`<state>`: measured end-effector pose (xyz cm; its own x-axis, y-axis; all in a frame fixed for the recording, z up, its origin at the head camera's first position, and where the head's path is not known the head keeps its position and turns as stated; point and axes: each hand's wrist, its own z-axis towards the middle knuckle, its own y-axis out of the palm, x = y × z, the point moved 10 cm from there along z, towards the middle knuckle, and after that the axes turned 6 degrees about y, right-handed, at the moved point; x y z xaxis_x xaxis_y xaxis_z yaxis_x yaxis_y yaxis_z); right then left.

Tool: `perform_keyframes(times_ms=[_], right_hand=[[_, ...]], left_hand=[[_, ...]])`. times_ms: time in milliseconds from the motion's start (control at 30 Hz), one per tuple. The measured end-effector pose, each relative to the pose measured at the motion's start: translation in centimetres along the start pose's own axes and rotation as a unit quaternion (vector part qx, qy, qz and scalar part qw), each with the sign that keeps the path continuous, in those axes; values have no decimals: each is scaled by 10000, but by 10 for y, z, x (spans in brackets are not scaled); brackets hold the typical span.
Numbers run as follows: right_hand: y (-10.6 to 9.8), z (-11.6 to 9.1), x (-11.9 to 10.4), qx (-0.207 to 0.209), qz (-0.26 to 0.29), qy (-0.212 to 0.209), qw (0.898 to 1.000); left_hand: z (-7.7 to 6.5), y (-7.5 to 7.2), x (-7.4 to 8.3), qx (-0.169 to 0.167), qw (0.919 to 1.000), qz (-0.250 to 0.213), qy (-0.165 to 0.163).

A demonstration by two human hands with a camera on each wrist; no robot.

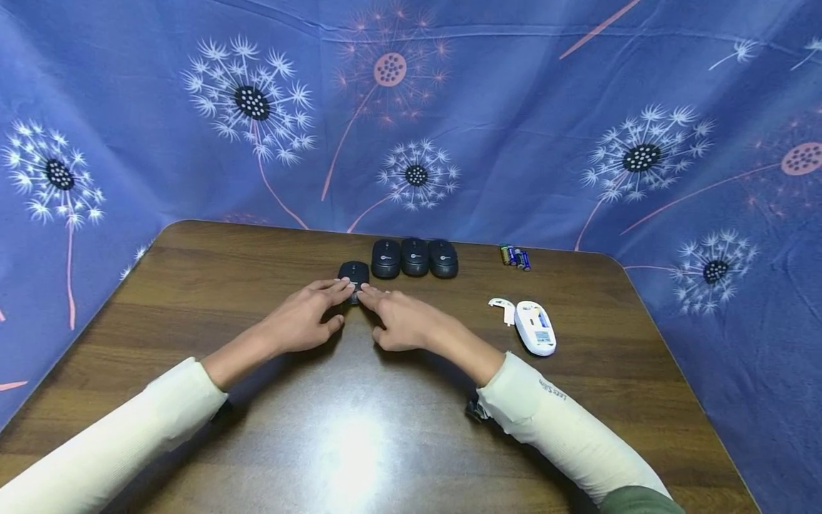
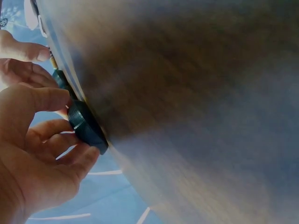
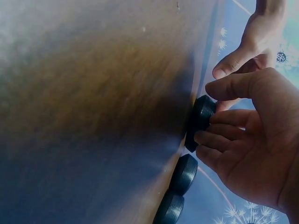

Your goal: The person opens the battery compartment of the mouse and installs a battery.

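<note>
A black computer mouse [image 1: 353, 270] lies near the far edge of the table, left of three matching black mice [image 1: 414, 258] standing side by side. My left hand [image 1: 310, 314] reaches in from the left, its fingertips touching the near part of this mouse. From the other side my right hand [image 1: 409, 321] rests its fingertips at the mouse's near right edge. Both thumbs stay apart from the mouse in the head view. In the left wrist view the fingers extend along the ridged side of the mouse [image 2: 86, 128]. Fingers partly cover its near end.
On the right lies a white mouse [image 1: 536, 330], underside up with its battery bay uncovered, next to a white cover [image 1: 504, 309]. Several small batteries [image 1: 516, 258] sit together near the far edge of the brown table [image 1: 270, 414]. A blue flowered cloth [image 1: 501, 93] hangs behind.
</note>
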<state>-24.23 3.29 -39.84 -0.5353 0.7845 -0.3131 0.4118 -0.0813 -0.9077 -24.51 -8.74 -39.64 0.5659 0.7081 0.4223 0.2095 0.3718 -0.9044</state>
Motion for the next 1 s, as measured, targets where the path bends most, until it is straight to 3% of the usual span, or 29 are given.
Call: perform_keyframes(times_ms=[300,500,667,800,1000], right_hand=[[6,-8,-6,-20,150,-89,9998],[0,-11,-3,52,381,-86,9992],[-9,-7,0,530,881,-118,9946],[-13,-2,9,1008,1565,58,9825],[-14,5,33,1370,2668,902,9497]], left_hand=[[-15,-2,2,117,9997,-178,151],[-11,-10,-13,157,9920,-1252,-45],[-10,-16,-27,309,9829,-1791,-287],[-11,-17,-36,600,9739,-2088,-664],[-13,-19,-49,980,9596,-2306,-1279]])
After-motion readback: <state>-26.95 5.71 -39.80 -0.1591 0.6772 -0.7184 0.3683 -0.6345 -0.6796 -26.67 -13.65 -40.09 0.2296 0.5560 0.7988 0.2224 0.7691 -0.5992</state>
